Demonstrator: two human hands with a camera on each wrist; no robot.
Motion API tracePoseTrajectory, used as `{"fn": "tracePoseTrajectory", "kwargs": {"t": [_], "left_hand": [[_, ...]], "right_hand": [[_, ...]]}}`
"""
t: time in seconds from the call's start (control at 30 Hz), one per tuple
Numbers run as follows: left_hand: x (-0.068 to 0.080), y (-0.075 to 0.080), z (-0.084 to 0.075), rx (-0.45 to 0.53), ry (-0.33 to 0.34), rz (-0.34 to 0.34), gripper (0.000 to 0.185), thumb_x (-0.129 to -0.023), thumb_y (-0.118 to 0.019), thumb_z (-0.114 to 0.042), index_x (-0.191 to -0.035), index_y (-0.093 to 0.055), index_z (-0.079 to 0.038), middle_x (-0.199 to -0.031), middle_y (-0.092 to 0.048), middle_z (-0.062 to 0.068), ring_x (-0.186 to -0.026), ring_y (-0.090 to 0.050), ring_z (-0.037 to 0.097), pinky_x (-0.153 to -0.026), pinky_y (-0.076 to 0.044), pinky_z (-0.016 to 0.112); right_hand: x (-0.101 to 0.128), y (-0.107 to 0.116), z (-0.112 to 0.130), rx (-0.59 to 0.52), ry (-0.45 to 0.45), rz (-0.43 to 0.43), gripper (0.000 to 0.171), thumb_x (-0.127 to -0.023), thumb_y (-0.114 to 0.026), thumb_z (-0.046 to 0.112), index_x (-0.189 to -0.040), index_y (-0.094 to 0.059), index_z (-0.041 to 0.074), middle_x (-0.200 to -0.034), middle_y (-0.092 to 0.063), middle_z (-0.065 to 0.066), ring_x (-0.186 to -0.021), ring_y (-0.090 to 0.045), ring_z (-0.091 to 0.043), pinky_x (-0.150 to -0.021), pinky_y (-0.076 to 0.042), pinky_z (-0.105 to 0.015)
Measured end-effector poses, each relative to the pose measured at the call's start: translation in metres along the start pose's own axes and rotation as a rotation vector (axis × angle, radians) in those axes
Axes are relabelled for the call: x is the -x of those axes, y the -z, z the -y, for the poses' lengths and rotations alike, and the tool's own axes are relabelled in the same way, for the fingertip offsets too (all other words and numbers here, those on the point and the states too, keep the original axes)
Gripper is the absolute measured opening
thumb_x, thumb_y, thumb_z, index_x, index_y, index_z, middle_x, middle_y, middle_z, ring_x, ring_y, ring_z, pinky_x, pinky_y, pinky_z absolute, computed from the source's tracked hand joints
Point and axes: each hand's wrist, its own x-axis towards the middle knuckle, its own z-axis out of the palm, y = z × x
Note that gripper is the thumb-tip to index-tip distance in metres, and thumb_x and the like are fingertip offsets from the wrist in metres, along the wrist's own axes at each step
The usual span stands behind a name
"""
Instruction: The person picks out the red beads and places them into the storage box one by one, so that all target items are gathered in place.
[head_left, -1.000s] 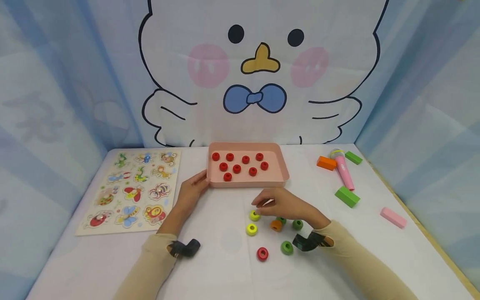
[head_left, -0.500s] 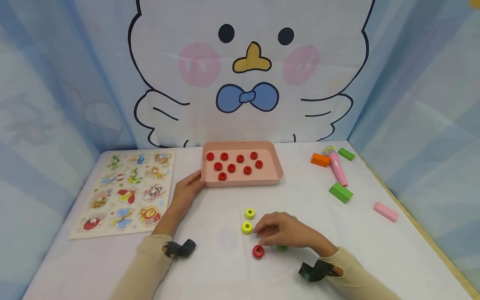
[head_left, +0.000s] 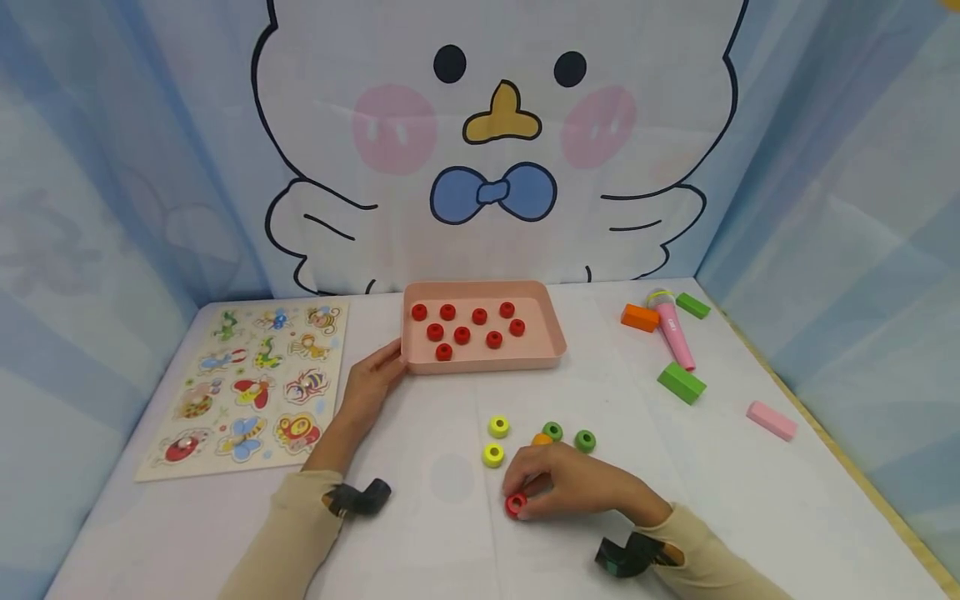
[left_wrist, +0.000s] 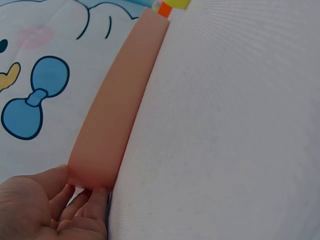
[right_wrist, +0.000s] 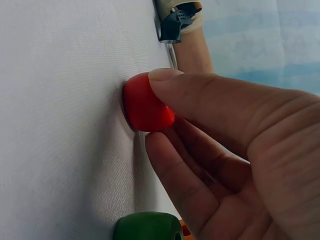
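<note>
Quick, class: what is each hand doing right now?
Left hand: open, fingers resting against the pink tray corner.
Right hand: pinching the red bead on the table.

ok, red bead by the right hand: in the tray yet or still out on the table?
Out. The red bead lies on the white table, pinched by the right hand, well short of the pink tray.

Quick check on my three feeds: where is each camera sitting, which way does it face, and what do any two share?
Head: worn high, looking forward and down at the table; both forearms, left hand and right hand show.
Left wrist: low, facing along the pink tray; the hand touches its corner.
Right wrist: close, facing the red ring between thumb and fingers.
Shared: head and left wrist show the tray; head and right wrist the ring.
</note>
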Motion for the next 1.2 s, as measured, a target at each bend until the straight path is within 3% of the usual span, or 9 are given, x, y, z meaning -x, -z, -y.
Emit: {"fn": "tracePoseTrajectory", "kwargs": {"t": [0.2,0.47,0.67,0.83,1.03,1.2], "left_hand": [[-0.001,0.002,0.001,0.018,-0.001,-0.008,0.048,-0.102,-0.056,-0.016,-0.148,-0.045,-0.010,-0.150,-0.044,0.006,-0.134,-0.045,0.016,-0.103,-0.043,0.022],[-0.001,0.003,0.000,0.016,0.001,-0.023,0.047,-0.101,-0.056,-0.014,-0.147,-0.046,-0.009,-0.150,-0.045,0.006,-0.133,-0.046,0.016,-0.103,-0.043,0.022],[-0.001,0.003,0.000,0.024,0.007,-0.024,0.047,-0.102,-0.055,-0.013,-0.147,-0.045,-0.010,-0.151,-0.044,0.005,-0.134,-0.044,0.016,-0.105,-0.042,0.024],[-0.001,0.004,0.001,0.022,0.000,-0.032,0.046,-0.102,-0.055,-0.013,-0.147,-0.046,-0.009,-0.150,-0.044,0.006,-0.134,-0.044,0.018,-0.107,-0.041,0.027],[-0.002,0.001,0.002,0.041,-0.003,-0.043,0.046,-0.100,-0.056,-0.011,-0.146,-0.047,-0.006,-0.149,-0.045,0.008,-0.133,-0.046,0.019,-0.106,-0.042,0.026],[-0.001,0.000,0.001,0.002,-0.009,-0.041,0.047,-0.099,-0.057,-0.012,-0.145,-0.048,-0.007,-0.148,-0.046,0.008,-0.132,-0.047,0.019,-0.105,-0.042,0.025]], "right_hand": [[-0.003,0.001,0.001,0.032,-0.014,0.005,0.017,-0.086,-0.077,0.013,-0.102,-0.073,0.018,-0.101,-0.064,0.011,-0.092,-0.063,-0.006,-0.084,-0.057,-0.024],[-0.008,0.017,0.004,0.087,0.090,0.002,0.019,-0.087,-0.077,0.015,-0.106,-0.074,0.014,-0.103,-0.067,0.009,-0.093,-0.063,-0.009,-0.083,-0.058,-0.027],[-0.019,0.051,0.008,0.079,0.036,-0.061,0.022,-0.089,-0.075,0.014,-0.110,-0.074,0.009,-0.109,-0.066,0.003,-0.098,-0.064,-0.015,-0.087,-0.057,-0.029],[-0.036,0.092,0.007,0.165,0.014,-0.199,0.023,-0.088,-0.075,0.013,-0.111,-0.073,0.009,-0.107,-0.066,0.001,-0.099,-0.064,-0.018,-0.090,-0.056,-0.032],[-0.058,0.133,-0.013,0.295,-0.048,-0.358,0.023,-0.087,-0.076,0.015,-0.110,-0.074,0.011,-0.104,-0.068,0.000,-0.095,-0.061,-0.020,-0.086,-0.057,-0.030],[-0.074,0.152,-0.028,0.341,-0.139,-0.387,0.024,-0.087,-0.076,0.014,-0.110,-0.074,0.008,-0.104,-0.069,-0.002,-0.095,-0.060,-0.022,-0.083,-0.055,-0.033]]}}
